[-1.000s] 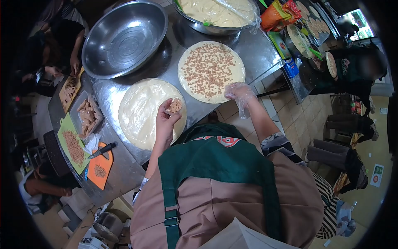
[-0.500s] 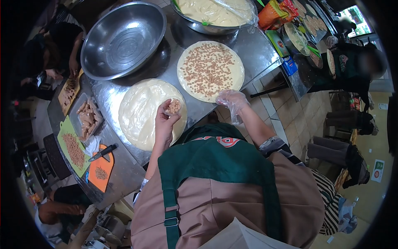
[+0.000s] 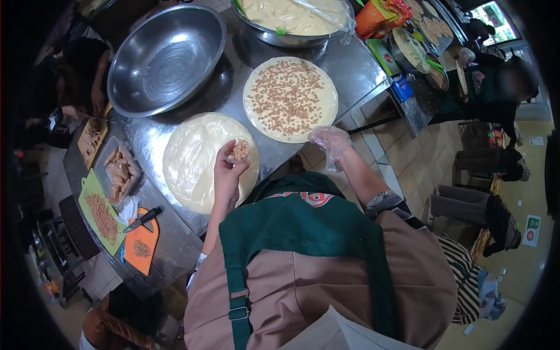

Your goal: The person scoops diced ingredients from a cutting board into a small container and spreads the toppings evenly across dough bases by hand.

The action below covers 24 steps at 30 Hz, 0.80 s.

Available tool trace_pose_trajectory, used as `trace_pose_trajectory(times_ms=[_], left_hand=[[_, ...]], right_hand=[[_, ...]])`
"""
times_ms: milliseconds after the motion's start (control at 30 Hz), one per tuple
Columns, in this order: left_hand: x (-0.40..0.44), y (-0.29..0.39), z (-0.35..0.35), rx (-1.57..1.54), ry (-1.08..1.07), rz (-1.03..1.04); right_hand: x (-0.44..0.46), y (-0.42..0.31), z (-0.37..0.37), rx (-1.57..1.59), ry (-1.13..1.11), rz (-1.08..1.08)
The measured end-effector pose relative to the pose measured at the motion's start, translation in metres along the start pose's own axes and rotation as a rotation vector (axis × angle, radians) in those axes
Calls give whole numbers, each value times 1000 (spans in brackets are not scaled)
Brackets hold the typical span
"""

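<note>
My left hand [image 3: 228, 175] is closed around a small clear cup [image 3: 239, 150] of chopped brown bits, held over the near edge of a round sheet [image 3: 201, 160] coated in a glossy pale spread. To its right lies a second round sheet [image 3: 290, 99], strewn with brown bits. My right hand [image 3: 330, 144], in a clear plastic glove, is at the lower right rim of this second sheet. Its fingers are bunched, and the crinkled glove hides whether anything is between them.
An empty steel basin [image 3: 166, 61] and a bowl of pale batter [image 3: 291, 17] stand at the back. Leftward are a green board [image 3: 100, 213], an orange board [image 3: 142, 242] with a knife [image 3: 143, 219], and a tub of meat strips [image 3: 119, 169]. Other people work on both sides.
My right hand has shifted from the right side of the strewn sheet to its lower rim. My left hand keeps hold of the cup. The view has turned slightly.
</note>
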State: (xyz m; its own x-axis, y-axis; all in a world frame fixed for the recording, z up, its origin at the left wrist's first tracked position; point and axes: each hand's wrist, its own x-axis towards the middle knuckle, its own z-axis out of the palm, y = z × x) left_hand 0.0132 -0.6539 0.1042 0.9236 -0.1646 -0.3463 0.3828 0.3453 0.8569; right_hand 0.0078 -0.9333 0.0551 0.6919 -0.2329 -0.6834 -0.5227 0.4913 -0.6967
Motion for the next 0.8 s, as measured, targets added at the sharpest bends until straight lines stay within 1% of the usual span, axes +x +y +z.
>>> trace_pose_trajectory(times_ms=[33, 100, 133, 167, 200, 233, 300, 433, 533, 600, 633, 700, 733, 800], left_hand=[[-1, 0, 0, 8, -1, 4], [0, -1, -1, 11, 3, 11], [-1, -2, -2, 15, 10, 18], [-1, -2, -3, 15, 10, 20], [-1, -2, -4, 11, 17, 18], [-2, -2, -5, 7, 26, 18], [-2, -2, -6, 14, 38, 20], [-1, 0, -4, 32, 42, 22], [0, -1, -3, 27, 23, 16], [1, 0, 0, 33, 18, 18], [2, 1, 2, 37, 14, 19], [2, 1, 6, 46, 16, 23], [3, 1, 8, 54, 20, 26], [5, -1, 11, 65, 24, 35]], right_hand=[[-3, -4, 3, 2, 3, 0], [-8, -14, 12, -18, 161, 8], [0, -12, 1, -17, 162, 8], [13, -10, -18, -665, 40, -261], [13, -12, -20, -1310, -97, -528], [15, -13, -20, -1309, -99, -530], [11, -22, -15, -181, 90, -16], [0, -34, -4, -96, 137, 4], [6, -40, -8, -94, 110, -61], [29, -40, -22, -398, 26, -120], [40, -43, -26, -395, 25, -121], [49, -53, -27, -833, -27, -117], [48, -56, -24, -830, -28, -118], [45, -65, -15, -770, 68, -190]])
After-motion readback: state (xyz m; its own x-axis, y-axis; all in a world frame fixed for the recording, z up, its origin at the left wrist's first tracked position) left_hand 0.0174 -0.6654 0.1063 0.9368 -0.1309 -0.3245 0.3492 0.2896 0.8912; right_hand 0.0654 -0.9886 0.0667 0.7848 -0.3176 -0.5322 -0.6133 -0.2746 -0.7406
